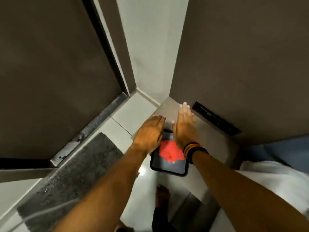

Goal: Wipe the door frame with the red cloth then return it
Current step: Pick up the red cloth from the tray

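We're looking down w/ both arms stretched fwd over the floor. The red cloth lies bunched in a black tray on the pale floor tiles; tray has a raised rounded rim, and the cloth sits in its far half, near half bare. Our left hand hovers flat, palm down, fingers together, over the tray's far-left corner; grip is wide, holding nothing. Our right hand is likewise flat and spread, empty, above the tray's far-right side, w/ striped bands on the wrist. Can't tell if either hand touches the rim. The two hands are just beside each other, a narrow gap btwn them.

Edges: the dark door fills the left, its black frame strip running down to a worn metal threshold. A pale wall section sits btwn frame and the brown wall on the right, which carries a black slotted vent low down. A grey mat lies along the threshold, left of the tray, apart from it. Open floor shows btwn mat and tray and in the corner beyond the hands. Our bare foot stands just behind the tray.
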